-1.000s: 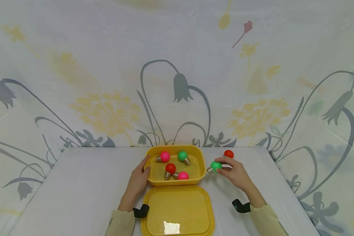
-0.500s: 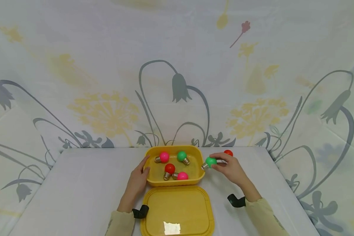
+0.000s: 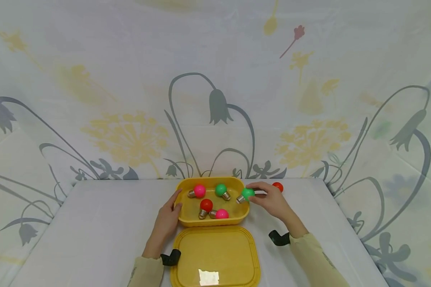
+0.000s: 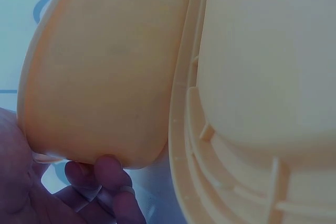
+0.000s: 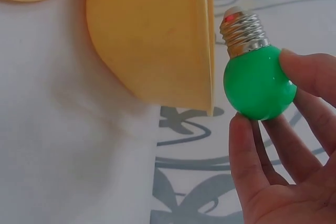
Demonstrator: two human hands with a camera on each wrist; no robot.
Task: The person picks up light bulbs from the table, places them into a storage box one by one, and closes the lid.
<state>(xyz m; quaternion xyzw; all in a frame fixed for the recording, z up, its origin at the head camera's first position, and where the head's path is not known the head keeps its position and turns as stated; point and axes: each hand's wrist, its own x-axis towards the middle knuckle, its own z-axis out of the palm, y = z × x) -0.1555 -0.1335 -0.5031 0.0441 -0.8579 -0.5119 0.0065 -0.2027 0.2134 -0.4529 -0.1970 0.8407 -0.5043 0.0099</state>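
Observation:
My right hand (image 3: 269, 197) pinches a green light bulb (image 3: 248, 194) by its globe, over the right rim of a yellow plastic box (image 3: 243, 215). In the right wrist view the bulb's silver screw base (image 5: 242, 34) points away from the fingers, above the box's rim. Inside the box lie a pink bulb (image 3: 200, 191), a second green bulb (image 3: 221, 189), a red bulb (image 3: 206, 205) and another pink bulb (image 3: 222, 214). My left hand (image 3: 167, 219) holds the box's left end; in the left wrist view its fingertips (image 4: 108, 167) press the end wall.
The yellow lid (image 3: 215, 255) lies just in front of the box. Another red bulb (image 3: 278, 186) rests on the white table behind my right hand. A flower-printed cloth (image 3: 147, 79) hangs behind the table (image 3: 104, 231).
My right hand has carried the green bulb leftward, from beside the box to over its right rim. The left hand stays at the box's left end.

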